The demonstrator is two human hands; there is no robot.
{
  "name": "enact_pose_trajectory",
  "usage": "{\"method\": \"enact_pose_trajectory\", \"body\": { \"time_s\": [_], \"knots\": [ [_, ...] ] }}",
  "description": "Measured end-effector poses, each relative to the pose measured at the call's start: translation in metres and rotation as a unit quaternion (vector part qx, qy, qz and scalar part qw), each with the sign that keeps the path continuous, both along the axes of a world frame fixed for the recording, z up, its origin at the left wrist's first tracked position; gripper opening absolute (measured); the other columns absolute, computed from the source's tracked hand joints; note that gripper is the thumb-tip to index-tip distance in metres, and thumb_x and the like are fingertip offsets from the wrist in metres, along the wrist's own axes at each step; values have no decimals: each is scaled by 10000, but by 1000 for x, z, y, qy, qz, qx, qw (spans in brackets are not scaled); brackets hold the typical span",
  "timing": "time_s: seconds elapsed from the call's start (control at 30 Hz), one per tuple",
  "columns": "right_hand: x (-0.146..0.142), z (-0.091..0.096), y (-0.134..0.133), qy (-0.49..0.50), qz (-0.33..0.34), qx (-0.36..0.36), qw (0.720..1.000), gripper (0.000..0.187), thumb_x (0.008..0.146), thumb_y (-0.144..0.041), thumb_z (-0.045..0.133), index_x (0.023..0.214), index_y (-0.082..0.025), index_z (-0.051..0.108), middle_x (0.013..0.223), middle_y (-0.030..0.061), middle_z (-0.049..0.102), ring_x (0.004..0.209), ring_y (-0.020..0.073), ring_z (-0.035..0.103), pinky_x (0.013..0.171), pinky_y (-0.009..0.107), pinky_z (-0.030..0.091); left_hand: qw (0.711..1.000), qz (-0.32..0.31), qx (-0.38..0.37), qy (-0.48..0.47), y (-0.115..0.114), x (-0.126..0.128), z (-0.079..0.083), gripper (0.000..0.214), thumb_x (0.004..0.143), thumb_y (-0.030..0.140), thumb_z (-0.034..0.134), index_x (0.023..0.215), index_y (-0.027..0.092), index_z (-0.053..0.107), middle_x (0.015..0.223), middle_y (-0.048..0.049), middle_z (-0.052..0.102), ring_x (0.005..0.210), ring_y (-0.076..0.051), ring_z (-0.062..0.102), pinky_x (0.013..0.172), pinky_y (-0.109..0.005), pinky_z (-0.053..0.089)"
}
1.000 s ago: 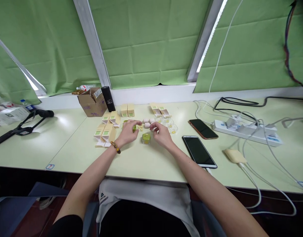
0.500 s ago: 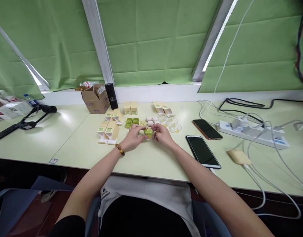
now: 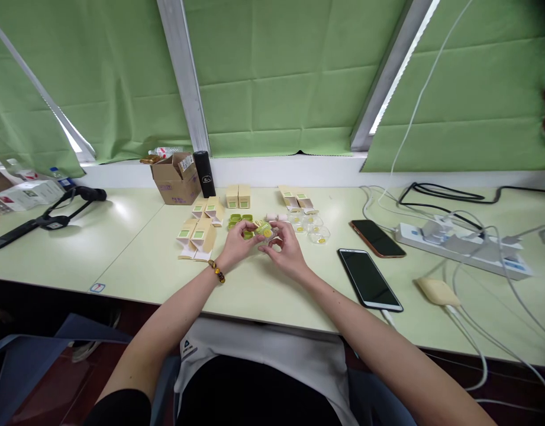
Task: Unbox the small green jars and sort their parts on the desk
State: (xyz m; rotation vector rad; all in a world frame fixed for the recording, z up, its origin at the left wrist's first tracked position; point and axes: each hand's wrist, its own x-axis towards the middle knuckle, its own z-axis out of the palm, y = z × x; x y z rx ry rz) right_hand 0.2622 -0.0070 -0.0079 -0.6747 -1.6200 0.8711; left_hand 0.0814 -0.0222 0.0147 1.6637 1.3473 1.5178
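One small green-topped clear container [image 3: 265, 230] held between left hand [image 3: 237, 244] and right hand [image 3: 287, 251]

The container, compact and rounded, is tilted over the middle of the smooth, pale table [image 3: 272, 296]. Its glossy green top is pinched at the left side by the thumb and forefinger of the left hand. By the right hand, the see-through body is held between the thumb and curled fingers; where each fingertip presses cannot be told. A bracelet of round, dark and amber beads [image 3: 216, 271] is worn on the left arm.

Just behind the left hand, hollow, square-walled green pieces [image 3: 235, 218] are partly covered by the fingers. Pale pink cylinders [image 3: 272, 217] are half hidden behind the right hand, and thin, transparent cups [image 3: 319, 235] with yellow spots are grouped near them. Cream card boxes [image 3: 204, 234] with green square labels are stood to the left, white flaps splayed open. Farther back, a brown cardboard carton [image 3: 176, 180] and a matte black cylinder [image 3: 204, 173] are set side by side. At the right, two flat, dark-screened phones [image 3: 370, 279] are laid near a long white power strip [image 3: 465, 251].
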Motion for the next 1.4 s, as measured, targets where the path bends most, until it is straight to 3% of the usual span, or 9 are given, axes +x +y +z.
{"method": "enact_pose_trajectory", "body": {
  "time_s": [0.1,0.27,0.37,0.47,0.6,0.83,1.0,1.2,1.4],
  "knots": [
    [0,3,0,47,8,-37,998,619,710,-459,930,1204,-289,598,1273,72,594,924,196,666,820,406,631,999,-19,35,6,-4,0,2,405,790,528,866,962,185,737,1011,-88,751,958,-216,676,842,-331,505],
    [9,16,2,164,175,-188,952,471,820,-583,831,1119,-249,685,1066,68,744,853,223,724,864,447,621,995,-54,86,8,-10,-4,8,441,1033,581,544,1041,200,766,984,-109,777,1027,-237,666,934,-390,501],
    [15,22,4,204,229,-252,918,434,835,-633,794,1006,-239,729,1007,71,777,849,231,731,834,433,615,995,-55,84,5,-11,-4,8,394,1033,545,566,1037,201,758,951,-100,785,995,-234,670,936,-397,504],
    [17,24,4,222,237,-276,905,402,828,-614,806,988,-252,735,1016,58,783,857,221,725,786,399,606,995,-47,82,19,-10,-4,7,355,1022,517,590,1001,200,749,926,-97,786,978,-233,666,914,-391,505],
    [16,22,3,226,217,-260,913,397,791,-495,880,1082,-291,704,1071,32,765,851,196,718,744,363,589,997,-49,60,15,-11,-2,6,327,1013,497,605,1034,194,727,939,-98,783,953,-223,687,868,-368,514],
    [12,18,5,201,137,-188,952,682,619,-356,1001,1206,-339,655,1165,18,744,1005,209,711,842,358,610,996,-83,10,19,-9,2,2,419,983,512,661,1229,173,644,1062,-124,779,965,-217,714,768,-320,491],
    [10,19,1,148,122,-134,972,518,785,-476,883,1230,-301,683,1188,56,735,1065,222,686,987,419,594,998,-61,31,1,-7,2,1,417,950,524,707,1181,179,673,1154,-134,746,1018,-227,708,762,-313,524],
    [7,19,-1,149,91,-97,980,681,670,-328,944,1271,-311,624,1259,76,700,1244,269,641,1062,449,569,993,-23,104,40,-10,1,5,193,915,380,759,1006,210,757,1105,-106,768,1050,-231,667,799,-334,511],
    [6,19,-5,123,81,-52,988,430,732,-228,823,1132,-291,681,1268,69,657,1305,271,596,1151,471,515,987,-34,154,42,-12,3,7,130,907,361,763,923,232,766,1080,-105,785,1074,-258,674,831,-391,547]
  ]
}}
